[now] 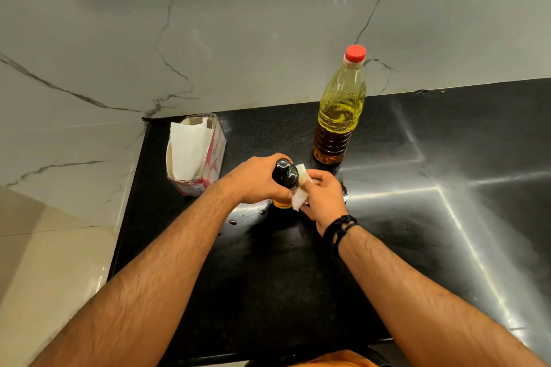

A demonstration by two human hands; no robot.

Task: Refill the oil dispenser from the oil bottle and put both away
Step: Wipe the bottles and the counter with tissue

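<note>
The oil dispenser (285, 176), a small bottle with a black top and amber oil showing at its base, stands upright on the black counter (298, 277). My left hand (253, 180) grips it around the neck and body from the left. My right hand (323, 197) holds a folded white tissue (300, 192) pressed against the dispenser's right side. The oil bottle (340, 116), clear plastic with a red cap on, stands upright behind and to the right, partly filled with yellow oil.
An opened tissue pack (195, 155) with a white sheet sticking up stands at the counter's back left corner. A few dark oil drops (233, 222) lie on the counter left of the dispenser. A marble wall (179, 39) rises behind; the counter's left edge drops to a pale floor.
</note>
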